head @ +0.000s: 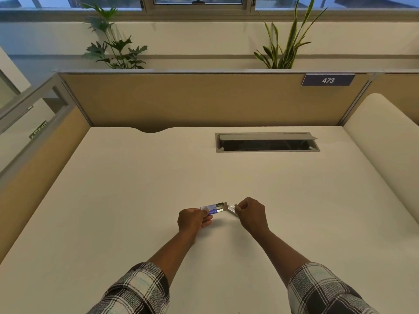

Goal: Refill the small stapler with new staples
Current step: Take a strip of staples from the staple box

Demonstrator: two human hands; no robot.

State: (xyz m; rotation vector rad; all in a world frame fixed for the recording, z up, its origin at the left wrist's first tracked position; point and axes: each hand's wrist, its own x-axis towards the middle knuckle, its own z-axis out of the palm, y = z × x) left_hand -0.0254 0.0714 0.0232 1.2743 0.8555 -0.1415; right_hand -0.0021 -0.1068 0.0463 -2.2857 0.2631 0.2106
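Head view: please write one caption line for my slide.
Left hand holds small blue-and-white staple box, right hand pinches thin silver metal piece over cream desk.

Dim, even indoor light, bluish at the windows [195, 1]; wide-angle bending at edges, slightly soft.

Pale worktop inside a cubicle

The cream worktop [140, 200] runs wide between tan partition walls [181, 98] at the back and left. Set into it toward the far right is a long grey cable hatch [267, 142], its lid propped open over a dark slot. At the far edge, left of the hatch, a shallow curved notch [154, 130] is cut out.
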